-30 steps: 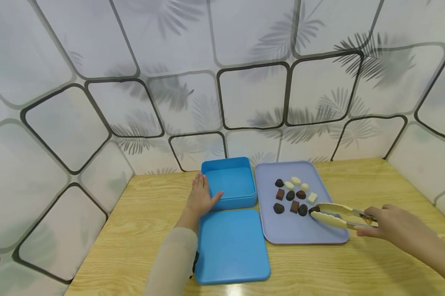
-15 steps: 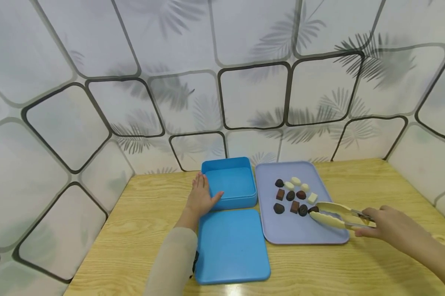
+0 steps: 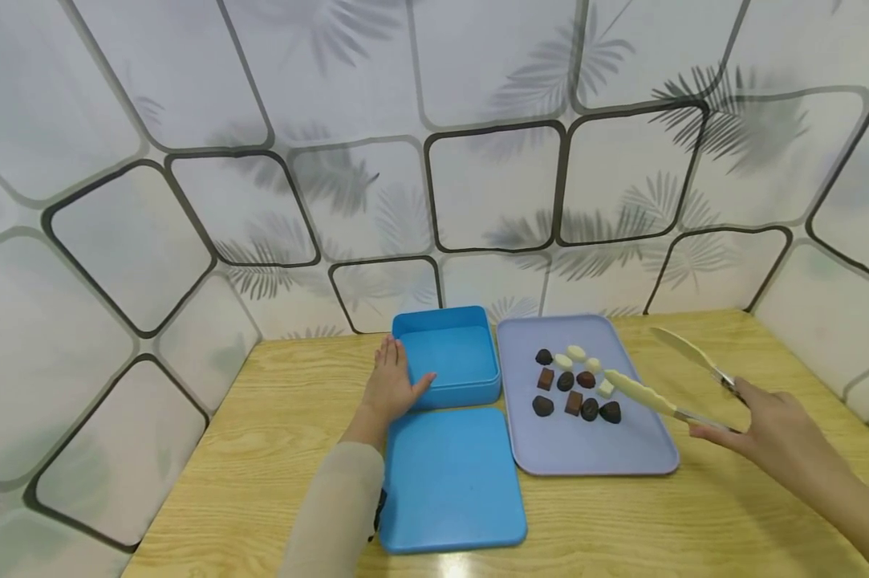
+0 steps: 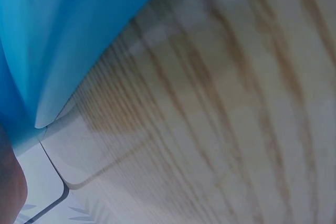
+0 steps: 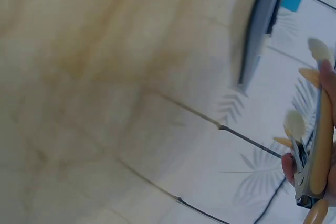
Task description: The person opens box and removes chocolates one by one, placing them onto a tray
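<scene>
My left hand (image 3: 392, 387) rests on the left side of a blue open-topped box (image 3: 457, 396), fingers straight and thumb over its front rim. In the left wrist view the blue wall (image 4: 63, 30) fills the upper left corner. With my right hand (image 3: 784, 429) I hold yellow-tipped tongs (image 3: 643, 395), their two arms spread wide over the right side of a lilac tray (image 3: 578, 453). Nothing is between the tips. Several dark, brown and white chocolates lie on the tray, a dark chocolate (image 3: 611, 413) at the near right. The right wrist view shows the tongs' handle (image 5: 321, 166) in the hand.
A flat blue lid (image 3: 454, 482) lies in front of the box, left of the tray. The wooden table (image 3: 261, 449) ends at a patterned wall covering (image 3: 492, 185) behind and on both sides.
The tongs have come off the dark chocolate at the near right, risen and spread wide; that chocolate stays on the tray. My left hand has not moved.
</scene>
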{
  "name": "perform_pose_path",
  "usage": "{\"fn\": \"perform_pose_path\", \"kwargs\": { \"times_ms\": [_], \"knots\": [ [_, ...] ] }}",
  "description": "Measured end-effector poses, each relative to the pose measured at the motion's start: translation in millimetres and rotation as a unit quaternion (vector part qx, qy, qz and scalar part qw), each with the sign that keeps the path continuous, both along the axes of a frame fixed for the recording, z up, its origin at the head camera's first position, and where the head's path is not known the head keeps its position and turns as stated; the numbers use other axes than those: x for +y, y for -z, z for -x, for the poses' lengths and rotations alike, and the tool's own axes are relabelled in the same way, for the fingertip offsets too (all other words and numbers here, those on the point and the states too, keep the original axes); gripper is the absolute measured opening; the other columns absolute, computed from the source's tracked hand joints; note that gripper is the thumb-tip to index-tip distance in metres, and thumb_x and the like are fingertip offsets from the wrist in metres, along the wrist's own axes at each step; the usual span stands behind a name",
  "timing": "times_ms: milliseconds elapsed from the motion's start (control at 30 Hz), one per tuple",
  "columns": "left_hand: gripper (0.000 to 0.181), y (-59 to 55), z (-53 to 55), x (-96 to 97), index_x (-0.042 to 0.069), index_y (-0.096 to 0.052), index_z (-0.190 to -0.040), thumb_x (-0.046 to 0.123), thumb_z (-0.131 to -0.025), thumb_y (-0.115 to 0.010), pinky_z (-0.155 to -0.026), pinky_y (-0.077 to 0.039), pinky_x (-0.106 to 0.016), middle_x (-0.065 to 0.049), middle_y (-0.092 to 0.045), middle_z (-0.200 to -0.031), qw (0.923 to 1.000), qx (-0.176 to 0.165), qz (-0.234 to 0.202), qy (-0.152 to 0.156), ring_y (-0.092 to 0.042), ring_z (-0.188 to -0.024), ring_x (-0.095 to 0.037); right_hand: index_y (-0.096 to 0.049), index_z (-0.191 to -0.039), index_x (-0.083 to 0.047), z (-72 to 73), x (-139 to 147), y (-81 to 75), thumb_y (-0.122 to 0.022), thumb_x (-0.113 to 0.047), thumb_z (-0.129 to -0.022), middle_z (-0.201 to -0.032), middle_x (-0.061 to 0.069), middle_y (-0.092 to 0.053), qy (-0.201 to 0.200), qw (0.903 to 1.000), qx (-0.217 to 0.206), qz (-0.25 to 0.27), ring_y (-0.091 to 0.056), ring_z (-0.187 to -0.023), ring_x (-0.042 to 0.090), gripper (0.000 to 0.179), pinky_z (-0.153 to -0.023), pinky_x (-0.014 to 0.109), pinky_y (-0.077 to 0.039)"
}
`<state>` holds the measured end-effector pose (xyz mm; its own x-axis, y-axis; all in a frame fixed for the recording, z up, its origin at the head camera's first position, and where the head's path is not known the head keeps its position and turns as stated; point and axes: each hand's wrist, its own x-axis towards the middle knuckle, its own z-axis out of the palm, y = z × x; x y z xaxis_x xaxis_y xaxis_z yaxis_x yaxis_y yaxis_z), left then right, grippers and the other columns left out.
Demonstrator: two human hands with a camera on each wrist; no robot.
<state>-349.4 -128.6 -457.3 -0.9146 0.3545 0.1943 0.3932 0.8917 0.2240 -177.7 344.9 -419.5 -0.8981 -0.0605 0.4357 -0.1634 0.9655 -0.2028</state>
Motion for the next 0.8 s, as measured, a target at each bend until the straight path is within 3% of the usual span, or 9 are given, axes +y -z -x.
{"fn": "perform_pose_path", "kwargs": {
  "times_ms": [133, 233, 300, 433, 533, 667, 800],
  "knots": [
    [0.088, 0.8, 0.0, 0.5, -0.016, -0.018, -0.143, 0.051, -0.094, -0.045, -0.116, -0.013, -0.049, -0.033, -0.012, -0.151, 1.0, -0.005, 0.003, 0.0, -0.008, -0.143, -0.042, -0.052, -0.1, 0.017, 2.7, 5, 11.1, -0.078, -0.061, -0.06, -0.051, 0.009, -0.044, 0.028, 0.998, 0.052, 0.021, -0.038, -0.044, 0.022, 0.091, -0.038, 0.029, -0.028],
    [0.088, 2.3, 0.4, 0.9, -0.016, -0.017, -0.143, 0.052, -0.095, -0.045, -0.116, -0.013, -0.049, -0.033, -0.012, -0.152, 1.0, -0.008, 0.005, 0.001, -0.008, -0.143, -0.042, -0.045, -0.107, 0.024, 2.8, 8, 15.2, -0.069, -0.069, -0.066, -0.049, 0.003, -0.032, 0.066, 0.9951, 0.064, 0.036, -0.029, -0.04, 0.016, 0.104, -0.035, 0.023, -0.021],
    [0.088, 3.3, 0.9, 0.7, -0.016, -0.017, -0.143, 0.052, -0.095, -0.045, -0.116, -0.013, -0.049, -0.033, -0.012, -0.152, 1.0, -0.005, 0.003, 0.001, -0.008, -0.143, -0.042, -0.037, -0.116, 0.03, 4.0, 10, 15.2, -0.066, -0.067, -0.073, -0.05, 0.004, -0.031, 0.097, 0.9921, 0.046, 0.065, -0.028, -0.038, 0.014, 0.11, -0.032, 0.022, -0.021],
    [0.088, 4.9, 2.4, 0.3, -0.016, -0.017, -0.143, 0.052, -0.095, -0.046, -0.116, -0.013, -0.049, -0.033, -0.012, -0.152, 1.0, 0.006, 0.003, 0.001, -0.009, -0.143, -0.042, -0.042, -0.091, 0.022, 11.6, 19, 14.0, -0.066, -0.057, -0.081, -0.056, 0.01, -0.035, 0.145, 0.9828, -0.013, 0.114, -0.036, -0.043, 0.021, 0.083, -0.037, 0.027, -0.028],
    [0.089, 5.4, 3.0, -0.4, -0.017, -0.017, -0.143, 0.052, -0.095, -0.046, -0.116, -0.014, -0.05, -0.034, -0.011, -0.151, 0.9999, 0.01, -0.002, 0.006, -0.009, -0.143, -0.043, -0.043, -0.074, 0.012, 21.2, 28, 18.3, -0.065, -0.059, -0.08, -0.06, 0.018, -0.042, 0.15, 0.9824, -0.041, 0.105, -0.043, -0.053, 0.031, 0.075, -0.047, 0.036, -0.03],
    [0.088, 5.0, 2.3, -0.8, -0.017, -0.017, -0.143, 0.051, -0.095, -0.047, -0.116, -0.014, -0.05, -0.034, -0.012, -0.151, 0.9999, 0.012, -0.004, 0.008, -0.01, -0.142, -0.043, -0.045, -0.08, 0.022, 34.7, 34, 29.9, -0.063, -0.066, -0.076, -0.071, 0.034, -0.047, 0.152, 0.9828, -0.071, 0.076, -0.047, -0.069, 0.05, 0.091, -0.059, 0.049, -0.033],
    [0.088, 4.1, 0.4, -0.2, -0.017, -0.018, -0.142, 0.05, -0.094, -0.047, -0.116, -0.014, -0.05, -0.034, -0.013, -0.151, 0.9999, 0.011, -0.005, 0.005, -0.01, -0.142, -0.043, -0.044, -0.088, 0.028, 43.7, 33, 39.3, -0.063, -0.067, -0.076, -0.077, 0.038, -0.047, 0.158, 0.979, -0.091, 0.091, -0.047, -0.075, 0.053, 0.097, -0.064, 0.053, -0.033]
  ]
}}
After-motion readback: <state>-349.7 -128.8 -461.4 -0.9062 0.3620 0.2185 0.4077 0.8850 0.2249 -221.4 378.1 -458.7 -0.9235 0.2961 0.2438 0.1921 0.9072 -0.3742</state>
